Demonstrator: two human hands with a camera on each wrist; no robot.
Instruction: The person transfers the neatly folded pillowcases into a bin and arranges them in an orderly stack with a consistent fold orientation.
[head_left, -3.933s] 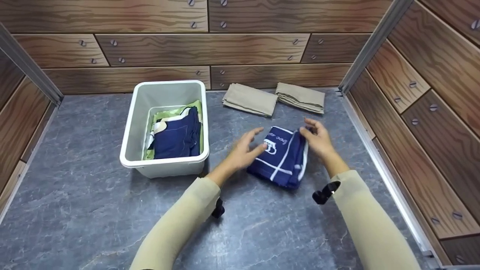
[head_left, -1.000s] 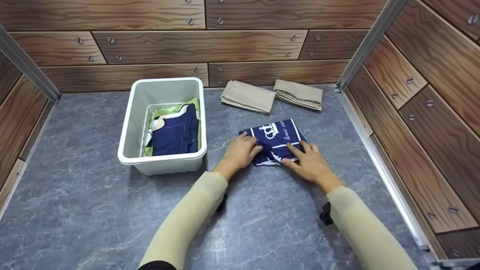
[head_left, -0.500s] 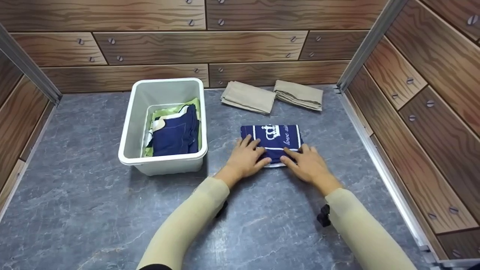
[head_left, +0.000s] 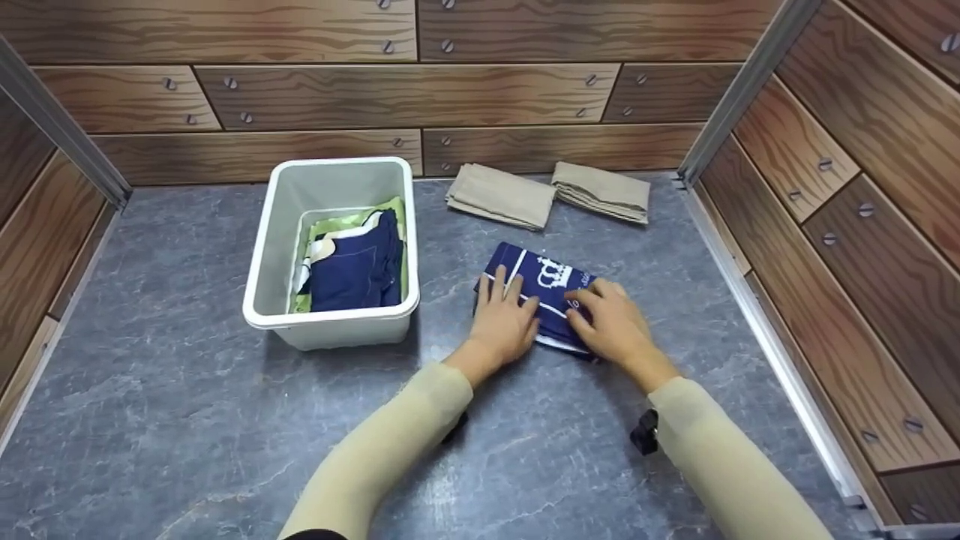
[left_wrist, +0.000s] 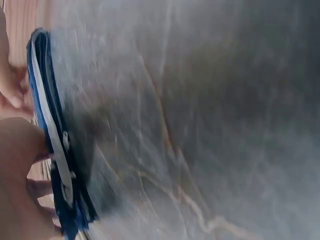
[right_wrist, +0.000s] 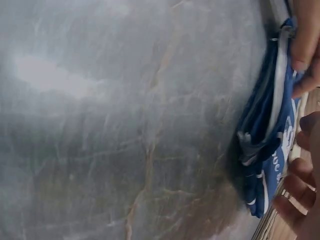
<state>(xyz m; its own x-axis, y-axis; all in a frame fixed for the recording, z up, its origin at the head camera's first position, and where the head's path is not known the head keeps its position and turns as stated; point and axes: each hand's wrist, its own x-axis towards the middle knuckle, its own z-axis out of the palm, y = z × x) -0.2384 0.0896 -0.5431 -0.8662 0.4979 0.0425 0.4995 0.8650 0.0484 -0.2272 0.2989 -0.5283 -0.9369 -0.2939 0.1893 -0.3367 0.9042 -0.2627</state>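
A navy cloth [head_left: 551, 291], folded into a thick pad and printed with white lines, a crown and lettering, lies at a slant on the grey floor. My left hand [head_left: 501, 324] rests on its near left part with fingers spread over the top. On its right end lie the fingertips of my right hand [head_left: 616, 321], slightly bent and partly covering the lettering. The left wrist view shows the stacked layers of the cloth's near edge [left_wrist: 54, 120], beside the left hand. In the right wrist view the layered end [right_wrist: 265, 115] bulges slightly, with loosely bent fingers [right_wrist: 295, 192] beside it.
A white plastic bin [head_left: 337, 330] stands to the left, holding folded navy and green cloths [head_left: 352, 270]. Two folded beige cloths [head_left: 501, 195] [head_left: 602, 192] lie by the back wall. Wood-patterned panels [head_left: 517, 94] enclose the back and sides.
The navy cloth was turned and folded smaller, its lettering now upright-facing on the right. Over the last half second it rotated clockwise, its right end coming nearer; both hands stayed on it.
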